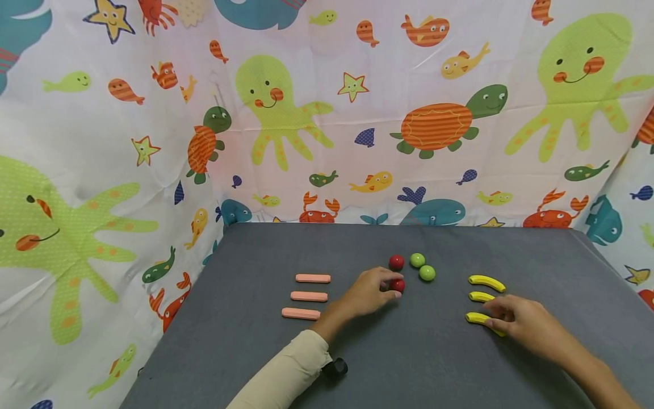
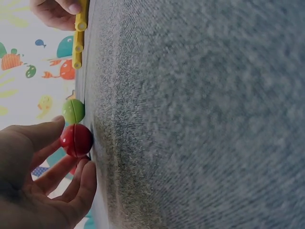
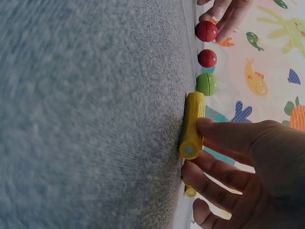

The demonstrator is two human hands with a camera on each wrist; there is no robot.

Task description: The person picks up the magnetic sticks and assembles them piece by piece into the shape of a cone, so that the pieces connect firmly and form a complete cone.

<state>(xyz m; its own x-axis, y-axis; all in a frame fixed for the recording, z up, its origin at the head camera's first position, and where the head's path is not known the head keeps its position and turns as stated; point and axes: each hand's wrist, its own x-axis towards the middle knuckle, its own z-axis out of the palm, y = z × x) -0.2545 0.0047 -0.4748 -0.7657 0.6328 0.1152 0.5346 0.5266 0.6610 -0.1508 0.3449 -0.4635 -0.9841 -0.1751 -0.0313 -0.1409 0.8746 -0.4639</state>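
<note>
In the head view my left hand (image 1: 372,291) has its thumb and fingers around the nearer red ball (image 1: 397,286), which rests on the grey table. The left wrist view shows a seam across this red ball (image 2: 76,140), with the thumb at one side and curled fingers at the other. Behind it lies a second red ball (image 1: 396,262), beside two green balls (image 1: 427,273). My right hand (image 1: 526,325) pinches the nearest yellow toy banana (image 1: 477,318) between thumb and fingers; its round end (image 3: 189,150) faces the right wrist camera. Two more toy bananas (image 1: 487,282) lie just beyond.
Three pink sticks (image 1: 309,296) lie in a column left of my left hand. A black round object (image 1: 335,368) sits at the left sleeve's cuff. The grey table (image 1: 409,363) ends at a curtain (image 1: 317,102) printed with sea animals, at the back and sides.
</note>
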